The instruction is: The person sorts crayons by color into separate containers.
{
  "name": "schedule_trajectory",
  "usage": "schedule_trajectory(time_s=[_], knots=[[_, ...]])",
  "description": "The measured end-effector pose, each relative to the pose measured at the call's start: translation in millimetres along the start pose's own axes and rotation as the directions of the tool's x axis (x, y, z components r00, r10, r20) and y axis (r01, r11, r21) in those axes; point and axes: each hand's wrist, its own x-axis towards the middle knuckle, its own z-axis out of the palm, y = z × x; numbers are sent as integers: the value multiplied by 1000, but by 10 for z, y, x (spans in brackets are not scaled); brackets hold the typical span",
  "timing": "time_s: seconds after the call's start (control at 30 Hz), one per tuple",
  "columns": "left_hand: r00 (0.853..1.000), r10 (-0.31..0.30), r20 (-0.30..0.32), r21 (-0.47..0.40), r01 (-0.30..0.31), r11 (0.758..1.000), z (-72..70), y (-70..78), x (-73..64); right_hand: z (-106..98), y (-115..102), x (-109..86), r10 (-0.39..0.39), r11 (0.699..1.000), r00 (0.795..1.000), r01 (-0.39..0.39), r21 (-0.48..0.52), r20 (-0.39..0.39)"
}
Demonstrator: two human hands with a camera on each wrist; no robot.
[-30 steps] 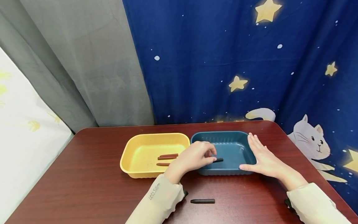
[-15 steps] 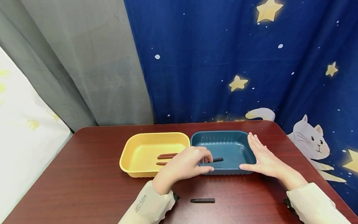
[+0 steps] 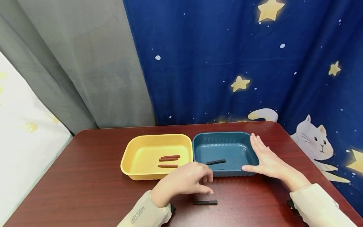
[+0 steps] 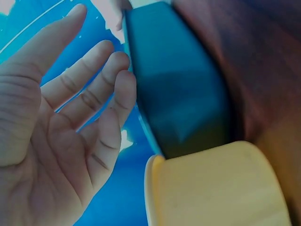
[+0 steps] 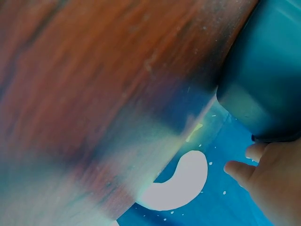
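My left hand [image 3: 185, 179] hovers at the near side of the two trays, its fingers loosely bent with nothing between them; the left wrist view shows its bare palm. Just below it on the table lies a black crayon [image 3: 205, 203]. Another black crayon [image 3: 216, 162] rests inside the blue tray [image 3: 227, 173]. With fingers spread, my right hand [image 3: 267, 160] rests against that tray's right rim. In the yellow tray [image 3: 141, 175] lie three reddish-brown crayons [image 3: 168, 166], two of them side by side.
Both trays stand next to each other on a dark red wooden table [image 3: 93, 176]. Behind its far edge hang a grey curtain [image 3: 107, 63] and a blue curtain [image 3: 198, 63] with stars and a cat printed on it.
My left hand has drawn back from over the blue tray toward the near side, leaving the black crayon in the tray. The right hand stays on the rim.
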Motion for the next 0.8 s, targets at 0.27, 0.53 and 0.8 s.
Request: schedule_trajectory(time_s=[0.27, 0.53, 0.8], knots=[[997, 10, 80, 41, -13, 999, 157, 27, 25, 12, -7, -12, 1, 1000, 1000, -1, 15, -2], [991, -19, 130, 58, 12, 998, 241, 14, 23, -4, -30, -2, -2, 1000, 1000, 2, 6, -10], [973, -46, 227, 19, 43, 999, 271, 8, 15, -10, -30, -4, 4, 1000, 1000, -4, 11, -2]])
